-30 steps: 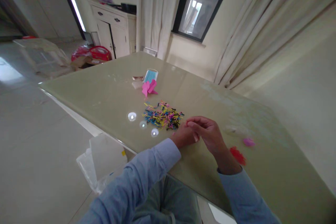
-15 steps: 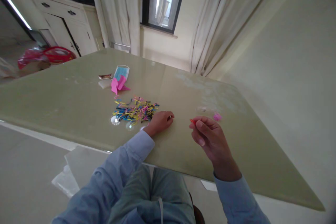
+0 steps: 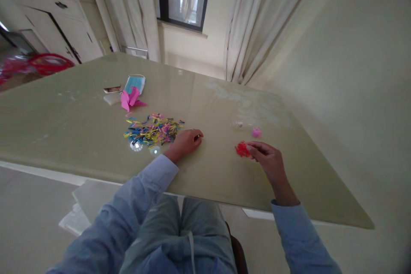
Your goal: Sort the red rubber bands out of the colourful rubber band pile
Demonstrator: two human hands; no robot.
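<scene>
Loose small rubber bands point(image 3: 150, 130) in yellow, blue, pink and black lie heaped on the table. At the right edge of this heap rests my left hand point(image 3: 185, 142), its fingers curled in; whatever they may hold is hidden. Farther right is a small pile of red rubber bands point(image 3: 241, 149). Thumb and forefinger of my right hand point(image 3: 266, 156) are pinched together at its right side, with red showing at the fingertips. Behind that hand sits a small pink pile point(image 3: 256, 132).
The glossy table point(image 3: 205, 167) reaches toward a curtained window. A blue face mask point(image 3: 135, 84), crumpled pink piece point(image 3: 131, 99), whitish packet point(image 3: 112, 99) and small flat item point(image 3: 112, 89) lie at the back left. Something clear point(image 3: 238, 124) lies left of the pink pile.
My right hand, with a red rubber band pinched in it, has come down to the red pile, which the hand hid before. The left hand stays by the mixed heap. The view has shifted slightly.
</scene>
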